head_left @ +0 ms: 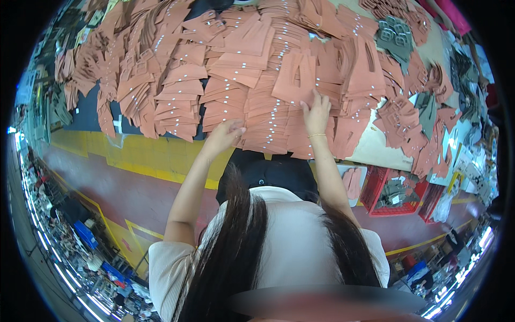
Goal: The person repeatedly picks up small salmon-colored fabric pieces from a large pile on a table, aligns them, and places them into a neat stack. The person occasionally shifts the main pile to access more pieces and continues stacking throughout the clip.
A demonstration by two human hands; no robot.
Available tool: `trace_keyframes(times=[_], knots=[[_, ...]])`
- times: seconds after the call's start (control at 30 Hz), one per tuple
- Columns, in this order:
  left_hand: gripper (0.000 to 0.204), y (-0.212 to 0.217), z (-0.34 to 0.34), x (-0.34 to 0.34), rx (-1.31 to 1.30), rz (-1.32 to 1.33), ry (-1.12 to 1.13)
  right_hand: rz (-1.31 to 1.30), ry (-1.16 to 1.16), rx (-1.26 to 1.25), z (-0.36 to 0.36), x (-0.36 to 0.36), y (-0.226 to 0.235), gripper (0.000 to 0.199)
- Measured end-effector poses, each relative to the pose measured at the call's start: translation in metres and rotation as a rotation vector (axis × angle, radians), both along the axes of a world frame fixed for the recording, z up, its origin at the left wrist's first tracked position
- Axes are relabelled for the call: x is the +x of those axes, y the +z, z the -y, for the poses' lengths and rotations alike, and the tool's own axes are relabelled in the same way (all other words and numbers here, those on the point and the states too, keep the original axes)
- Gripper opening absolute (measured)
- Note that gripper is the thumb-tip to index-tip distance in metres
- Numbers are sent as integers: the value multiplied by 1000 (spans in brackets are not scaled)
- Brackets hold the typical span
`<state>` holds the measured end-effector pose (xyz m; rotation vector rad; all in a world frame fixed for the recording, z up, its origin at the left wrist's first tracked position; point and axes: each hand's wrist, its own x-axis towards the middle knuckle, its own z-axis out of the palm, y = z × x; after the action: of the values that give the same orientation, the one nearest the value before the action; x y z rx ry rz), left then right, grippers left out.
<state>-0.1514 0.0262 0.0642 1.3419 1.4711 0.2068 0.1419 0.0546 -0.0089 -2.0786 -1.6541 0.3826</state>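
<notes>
Rows of flat salmon-pink cut pieces with small white stickers lie overlapped in stacks before me. My left hand is at the near edge of the middle stacks, its fingers loosely bent and apart, with nothing visible in them. Further right, my right hand reaches over the stacks with thumb and fingers spread. Its fingertips are at the lower right corner of a single slotted salmon-pink piece, which lies askew on top of the others. Whether they press on that piece is too small to tell.
Dark green cut pieces lie among the salmon ones at the far right. A red crate with green pieces stands on the floor at right, beside the table. Another person's arm shows at the upper right. Yellow marking borders the floor.
</notes>
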Motion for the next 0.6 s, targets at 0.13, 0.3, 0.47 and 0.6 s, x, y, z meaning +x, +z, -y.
trace_keyframes(times=[0.13,0.3,0.47,0.6], knots=[[42,-10,-17,-6,-278,260,246,-93,-75,-99,-10,4,2,58],[35,-18,-33,-14,-338,399,452,-56,-101,-179,-17,8,7,52],[32,-27,-48,-16,-357,674,588,-28,-36,-213,-14,8,0,47],[30,-34,-51,-10,-376,731,538,27,2,-237,-14,10,-5,47]])
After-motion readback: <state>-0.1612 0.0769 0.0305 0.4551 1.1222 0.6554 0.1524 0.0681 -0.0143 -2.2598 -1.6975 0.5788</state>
